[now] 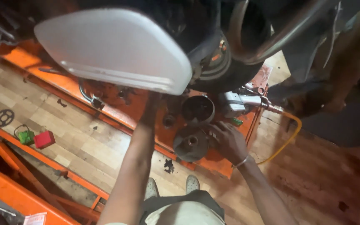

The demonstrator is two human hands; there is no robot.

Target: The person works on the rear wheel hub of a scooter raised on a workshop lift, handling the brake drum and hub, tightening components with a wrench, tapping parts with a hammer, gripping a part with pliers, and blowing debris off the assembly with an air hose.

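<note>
— What crowds the hands here?

— A big white side panel (113, 50) hangs right over the left hand (150, 111) and covers its fingers. Behind it are a dark tyre and a curved chrome pipe (271, 39). The orange lift platform (126, 109) carries the parts, and a grey air tool (240, 102) with a yellow hose (288, 139) lies just beyond the right hand (229, 141).

— What is hard to read?

— The left hand reaches up under the panel, so I cannot tell whether it grips anything or how far its fingers spread. The machine above is dark and cut off at the top. Another person's legs (338, 83) show only in part on the far right.

— And the part being handled?

— A round dark metal clutch-like disc (191, 143) lies on the platform, touching the right hand's fingertips on its near side; the fingers curl loosely around its edge. A black drum-shaped housing (198, 110) sits just above it, between the two hands.

— Anything off to the left?

— A sprocket (3, 118), a small green box (26, 136) and a red box (44, 139) lie on the wooden floor (80, 141), well apart from both hands.
</note>
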